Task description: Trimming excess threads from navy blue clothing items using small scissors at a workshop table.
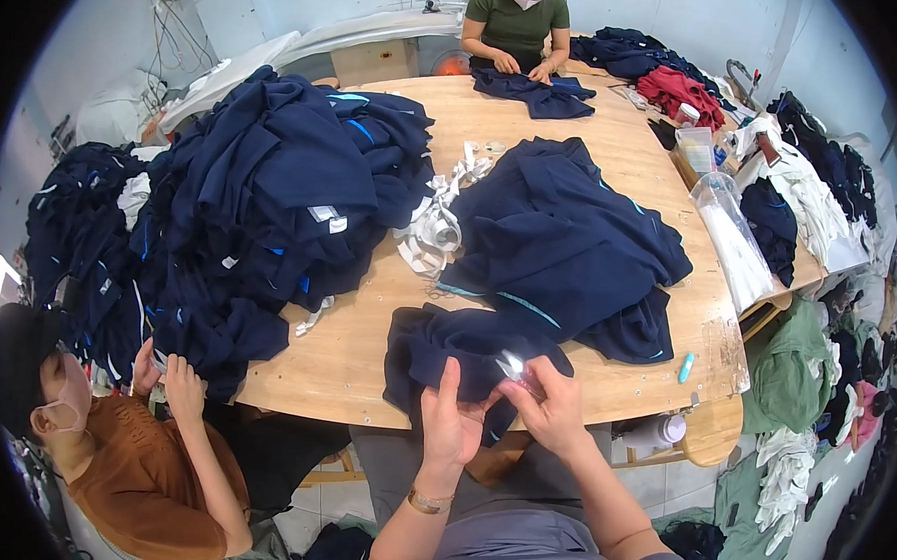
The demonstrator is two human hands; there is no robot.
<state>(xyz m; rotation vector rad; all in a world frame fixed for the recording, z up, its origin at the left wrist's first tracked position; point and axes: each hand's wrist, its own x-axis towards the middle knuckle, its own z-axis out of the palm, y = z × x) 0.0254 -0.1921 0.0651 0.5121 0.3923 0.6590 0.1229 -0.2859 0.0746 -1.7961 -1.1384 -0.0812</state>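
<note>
Both of my hands are over the near edge of the wooden table, in front of a crumpled navy garment [436, 345]. My right hand [551, 405] is closed on a small shiny thing [512, 365]; glare hides its exact kind. Close beside it is my left hand [450, 420], its thumb stretched upward and apart from the fingers, which point toward the right hand. I see nothing held in it, though some fingertips are partly hidden. Part of the navy cloth hangs over the table edge below the hands. Beyond it lies a larger stack of navy garments [561, 225] with light blue trim.
A tall navy garment pile [263, 162] stands left, white strips [433, 224] beside it. A light blue marker-like stick [686, 367] lies right. One co-worker [150, 467] sits at left, another [519, 33] handles navy cloth across the table [364, 376]. Clear bags [730, 242] stand at right.
</note>
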